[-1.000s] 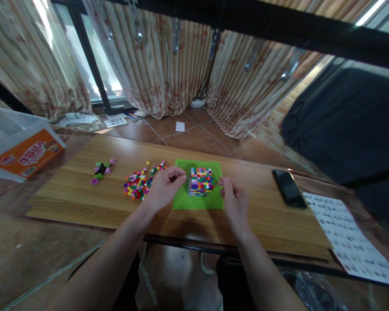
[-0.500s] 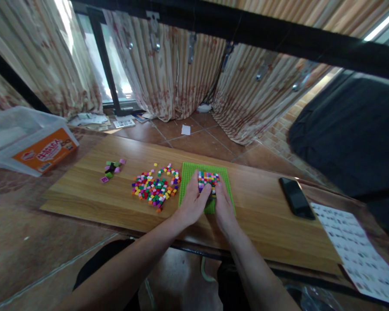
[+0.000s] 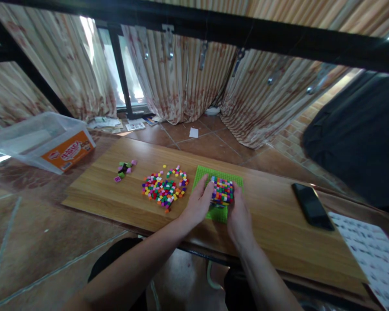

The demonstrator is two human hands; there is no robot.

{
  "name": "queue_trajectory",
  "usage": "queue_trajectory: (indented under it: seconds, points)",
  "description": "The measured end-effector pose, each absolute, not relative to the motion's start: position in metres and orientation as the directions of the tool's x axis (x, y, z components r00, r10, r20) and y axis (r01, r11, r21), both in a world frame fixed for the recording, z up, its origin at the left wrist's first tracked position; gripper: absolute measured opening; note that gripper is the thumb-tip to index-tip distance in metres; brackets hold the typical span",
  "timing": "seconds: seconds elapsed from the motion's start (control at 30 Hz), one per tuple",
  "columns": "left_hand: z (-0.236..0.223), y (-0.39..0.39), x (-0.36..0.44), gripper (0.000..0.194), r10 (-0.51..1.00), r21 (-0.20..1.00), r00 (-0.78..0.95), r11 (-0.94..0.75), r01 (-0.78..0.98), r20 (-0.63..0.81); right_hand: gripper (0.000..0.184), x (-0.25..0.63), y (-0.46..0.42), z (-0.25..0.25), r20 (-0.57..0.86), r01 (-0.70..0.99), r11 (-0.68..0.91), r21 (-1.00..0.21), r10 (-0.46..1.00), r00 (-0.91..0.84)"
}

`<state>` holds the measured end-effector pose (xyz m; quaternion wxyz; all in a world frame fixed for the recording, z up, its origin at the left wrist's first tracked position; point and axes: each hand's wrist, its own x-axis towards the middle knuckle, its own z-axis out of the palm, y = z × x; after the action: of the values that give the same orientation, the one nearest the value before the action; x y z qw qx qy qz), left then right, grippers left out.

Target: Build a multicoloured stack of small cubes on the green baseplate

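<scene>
A block built of small multicoloured bricks [image 3: 223,191] is gripped from both sides over the green studded baseplate [image 3: 218,214]. My left hand [image 3: 199,201] presses its left side, thumb near the front edge. On the right side, my right hand [image 3: 239,214] holds it with the fingers mostly hidden. Whether the block touches the baseplate I cannot tell. Left of the baseplate lies a spread pile of small loose coloured bricks [image 3: 162,188]. Farther left is a small cluster of pink, green and black bricks [image 3: 125,169].
A clear plastic box [image 3: 48,138] with an orange label stands beyond the wooden board's left end. Toward the right end of the board [image 3: 272,216] lies a black phone [image 3: 312,206], with a printed sheet [image 3: 369,255] beside it. Curtains [image 3: 188,77] hang behind.
The view has shifted, moving the scene right in the picture. Both hands still hold the brick block, which has tilted so more of its multicoloured face shows.
</scene>
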<state>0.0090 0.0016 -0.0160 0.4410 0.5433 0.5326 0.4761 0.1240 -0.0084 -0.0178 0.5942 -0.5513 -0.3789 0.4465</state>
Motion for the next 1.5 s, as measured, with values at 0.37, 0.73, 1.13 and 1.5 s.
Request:
queue_trajectory:
  seconds: [0.37,0.73,1.13,1.5]
  points:
    - [-0.036,0.029,-0.032,0.043,0.923,0.619,0.071,-0.309,0.722,0.377,0.05,0.128,-0.007,-0.003,-0.169,-0.253,-0.067,-0.965,0.898,0.407]
    - [-0.032,0.028,-0.069,0.033,0.902,0.478,0.073,-0.293,0.828,0.426,0.056,0.134,-0.002,-0.007,-0.203,-0.332,-0.07,-0.941,0.9,0.386]
    - [-0.02,-0.054,-0.084,0.067,0.942,0.057,0.05,-0.073,0.996,0.331,0.054,0.155,0.008,-0.003,-0.246,-0.409,-0.064,-0.91,0.879,0.409]
    - [-0.026,-0.024,-0.11,0.063,0.956,0.001,-0.07,0.072,0.997,0.285,0.048,0.165,0.007,0.002,-0.271,-0.483,-0.074,-0.873,0.896,0.352]
